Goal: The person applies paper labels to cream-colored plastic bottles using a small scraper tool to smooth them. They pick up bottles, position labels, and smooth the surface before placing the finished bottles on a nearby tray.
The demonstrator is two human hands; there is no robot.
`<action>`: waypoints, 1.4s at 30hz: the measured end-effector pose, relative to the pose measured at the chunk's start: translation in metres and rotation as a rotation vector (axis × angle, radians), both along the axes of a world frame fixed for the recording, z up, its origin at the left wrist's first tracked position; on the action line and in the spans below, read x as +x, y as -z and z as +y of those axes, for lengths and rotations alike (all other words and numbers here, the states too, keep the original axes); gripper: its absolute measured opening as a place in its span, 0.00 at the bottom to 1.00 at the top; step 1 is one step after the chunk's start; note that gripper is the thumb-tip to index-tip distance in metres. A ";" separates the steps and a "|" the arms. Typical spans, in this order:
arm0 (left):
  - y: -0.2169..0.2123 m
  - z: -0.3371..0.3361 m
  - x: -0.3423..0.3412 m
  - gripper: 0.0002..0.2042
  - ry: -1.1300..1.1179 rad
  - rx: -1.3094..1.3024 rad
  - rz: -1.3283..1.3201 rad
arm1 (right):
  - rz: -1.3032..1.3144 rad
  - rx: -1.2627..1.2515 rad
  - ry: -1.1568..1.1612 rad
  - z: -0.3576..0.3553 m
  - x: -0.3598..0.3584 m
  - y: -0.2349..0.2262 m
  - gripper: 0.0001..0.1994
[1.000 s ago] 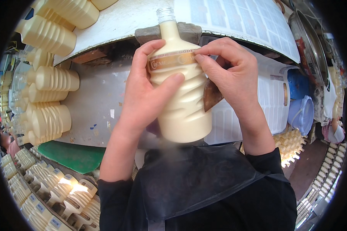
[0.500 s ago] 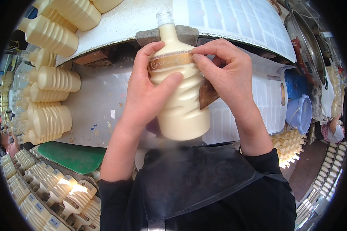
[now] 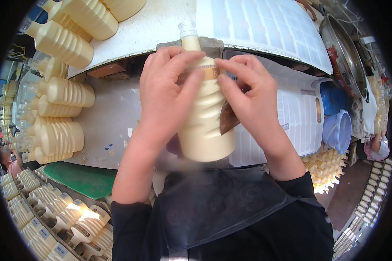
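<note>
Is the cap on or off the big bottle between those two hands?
Off. The bottle has nothing over its neck: the clear, ridged top shows bare at the far end.

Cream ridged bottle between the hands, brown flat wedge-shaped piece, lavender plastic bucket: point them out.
Cream ridged bottle (image 3: 207, 108): head view, middle of its body.
Brown flat wedge-shaped piece (image 3: 228, 119): head view, centre of its exposed face.
Lavender plastic bucket (image 3: 340, 135): head view, outer wall.
</note>
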State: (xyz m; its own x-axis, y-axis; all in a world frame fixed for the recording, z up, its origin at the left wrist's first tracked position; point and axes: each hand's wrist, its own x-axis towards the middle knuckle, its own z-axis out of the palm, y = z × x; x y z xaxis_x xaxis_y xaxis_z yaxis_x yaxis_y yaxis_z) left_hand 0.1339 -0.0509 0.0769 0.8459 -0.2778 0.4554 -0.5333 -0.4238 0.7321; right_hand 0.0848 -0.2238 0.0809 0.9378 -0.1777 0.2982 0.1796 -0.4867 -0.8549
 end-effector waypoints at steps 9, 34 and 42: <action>-0.001 0.005 0.007 0.11 0.079 0.132 -0.082 | 0.170 0.179 -0.012 -0.005 0.006 -0.004 0.07; 0.030 0.011 -0.010 0.14 -0.098 -0.642 0.443 | -0.316 -0.185 -0.194 0.024 0.014 -0.030 0.03; 0.027 0.003 -0.022 0.28 -0.042 -0.522 0.611 | -0.260 -0.050 -0.021 -0.073 0.025 -0.073 0.05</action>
State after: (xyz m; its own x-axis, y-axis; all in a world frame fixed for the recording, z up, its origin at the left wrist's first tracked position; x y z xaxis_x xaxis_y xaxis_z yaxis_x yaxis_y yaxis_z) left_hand 0.1119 -0.0477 0.0498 0.9924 -0.1196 -0.0287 0.0340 0.0430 0.9985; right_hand 0.1095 -0.2964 0.1536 0.8319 -0.1379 0.5375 0.4003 -0.5215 -0.7535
